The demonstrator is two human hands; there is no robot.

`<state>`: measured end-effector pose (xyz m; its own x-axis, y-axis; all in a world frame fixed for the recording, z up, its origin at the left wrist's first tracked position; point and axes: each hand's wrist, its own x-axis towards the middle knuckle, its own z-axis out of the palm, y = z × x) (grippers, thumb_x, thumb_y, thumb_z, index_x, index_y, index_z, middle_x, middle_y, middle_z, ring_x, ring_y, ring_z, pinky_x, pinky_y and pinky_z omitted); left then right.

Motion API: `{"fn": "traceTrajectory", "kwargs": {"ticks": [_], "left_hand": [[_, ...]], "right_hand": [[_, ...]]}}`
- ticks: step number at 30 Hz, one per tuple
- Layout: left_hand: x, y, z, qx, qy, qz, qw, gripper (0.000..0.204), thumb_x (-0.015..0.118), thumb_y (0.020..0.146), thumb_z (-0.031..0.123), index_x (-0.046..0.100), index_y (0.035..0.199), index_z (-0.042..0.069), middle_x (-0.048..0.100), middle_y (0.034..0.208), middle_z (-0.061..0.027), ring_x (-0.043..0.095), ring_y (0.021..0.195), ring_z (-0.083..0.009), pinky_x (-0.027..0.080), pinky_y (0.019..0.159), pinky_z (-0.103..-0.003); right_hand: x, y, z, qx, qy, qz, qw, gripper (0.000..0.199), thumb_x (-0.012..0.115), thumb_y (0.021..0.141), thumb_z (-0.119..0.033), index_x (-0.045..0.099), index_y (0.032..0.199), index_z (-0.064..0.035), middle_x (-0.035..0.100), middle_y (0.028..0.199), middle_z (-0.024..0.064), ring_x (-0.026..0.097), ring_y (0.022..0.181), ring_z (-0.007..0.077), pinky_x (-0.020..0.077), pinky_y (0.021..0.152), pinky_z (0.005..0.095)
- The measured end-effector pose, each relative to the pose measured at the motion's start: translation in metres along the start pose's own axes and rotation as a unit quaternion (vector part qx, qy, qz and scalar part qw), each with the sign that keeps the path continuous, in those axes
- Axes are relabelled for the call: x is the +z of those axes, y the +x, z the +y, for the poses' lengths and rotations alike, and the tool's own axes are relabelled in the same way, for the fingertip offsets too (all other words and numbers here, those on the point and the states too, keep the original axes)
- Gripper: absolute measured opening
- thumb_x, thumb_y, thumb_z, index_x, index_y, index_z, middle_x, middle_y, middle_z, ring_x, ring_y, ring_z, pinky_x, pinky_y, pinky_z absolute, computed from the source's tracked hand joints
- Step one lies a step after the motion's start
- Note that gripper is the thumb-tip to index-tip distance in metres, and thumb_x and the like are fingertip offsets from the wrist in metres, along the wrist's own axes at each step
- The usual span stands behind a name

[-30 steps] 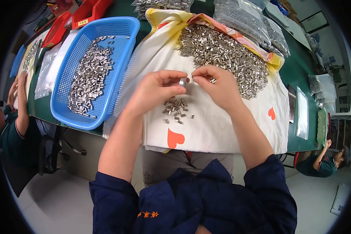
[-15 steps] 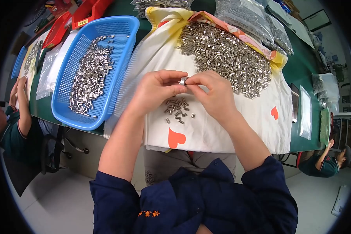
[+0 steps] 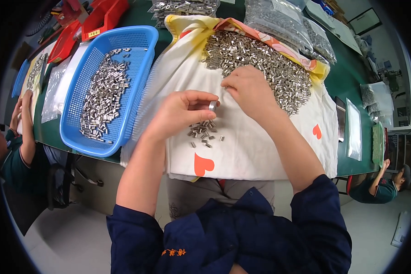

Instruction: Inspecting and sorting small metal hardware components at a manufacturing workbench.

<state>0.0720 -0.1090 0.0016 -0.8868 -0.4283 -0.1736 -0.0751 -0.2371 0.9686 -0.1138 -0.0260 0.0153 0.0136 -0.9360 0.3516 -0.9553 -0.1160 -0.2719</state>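
Observation:
Between the thumb and fingers of my left hand (image 3: 180, 112) is a short, shiny metal ring (image 3: 213, 106). Below it, a few loose small metal sleeves (image 3: 203, 133) lie scattered on a white cloth (image 3: 260, 157). My right hand (image 3: 251, 93) is at the near left edge of a large heap of similar sleeves (image 3: 290, 84), its thumb and forefinger pinched together. Whatever sits in that pinch is too small to make out. The hand covers part of the heap.
A blue plastic basket (image 3: 144, 98) with many metal sleeves stands to my left, red bins (image 3: 102, 20) beyond it. Clear bags of metal parts (image 3: 278, 23) lie at the back. Two other people sit at the green table (image 3: 335, 77), far left and far right.
My right hand has come away from the ring and moved up and right to the heap's edge. The ring stays in my left hand, which has shifted slightly down.

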Motion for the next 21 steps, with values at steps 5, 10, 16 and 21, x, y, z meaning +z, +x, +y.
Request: {"fn": "traceTrajectory", "kwargs": {"ticks": [5,10,16,21], "left_hand": [[0.001,0.001,0.003,-0.004,0.006,0.005,1.0,0.034,0.063,0.074,-0.004,0.056,0.107,-0.003,0.062,0.096,-0.0057,0.059,0.084,-0.0095,0.048,0.074,-0.022],[-0.002,0.002,0.001,0.004,-0.046,0.053,0.998,0.033,0.062,0.074,-0.004,0.056,0.107,-0.002,0.062,0.095,-0.0057,0.058,0.084,-0.0099,0.048,0.074,-0.022],[-0.006,0.002,-0.002,0.029,-0.081,0.044,0.995,0.036,0.064,0.075,0.001,0.055,0.109,-0.004,0.062,0.091,-0.0076,0.06,0.081,-0.0106,0.048,0.071,-0.022],[-0.004,0.002,0.0,0.02,-0.048,0.037,0.998,0.036,0.064,0.076,0.001,0.054,0.11,-0.004,0.063,0.092,-0.0087,0.06,0.081,-0.0109,0.048,0.072,-0.022]], "right_hand": [[0.006,0.005,0.002,-0.012,-0.074,-0.038,0.996,0.008,0.061,0.069,-0.007,0.064,0.077,-0.0062,0.059,0.079,0.0065,0.054,0.081,0.0252,0.0428,0.073,0.0365],[-0.008,-0.001,-0.024,0.119,0.141,0.01,0.983,0.006,0.059,0.073,-0.008,0.064,0.076,-0.0052,0.06,0.08,0.0064,0.056,0.076,0.0223,0.0434,0.068,0.0327],[-0.002,-0.015,-0.042,0.168,0.363,0.052,0.915,0.01,0.061,0.073,-0.006,0.064,0.082,-0.0033,0.06,0.075,0.005,0.056,0.066,0.0143,0.0453,0.063,0.0251],[-0.001,-0.018,-0.043,0.184,0.349,0.043,0.918,0.009,0.063,0.071,-0.007,0.063,0.078,-0.0032,0.061,0.074,0.0045,0.057,0.066,0.0148,0.0453,0.062,0.0261]]}}
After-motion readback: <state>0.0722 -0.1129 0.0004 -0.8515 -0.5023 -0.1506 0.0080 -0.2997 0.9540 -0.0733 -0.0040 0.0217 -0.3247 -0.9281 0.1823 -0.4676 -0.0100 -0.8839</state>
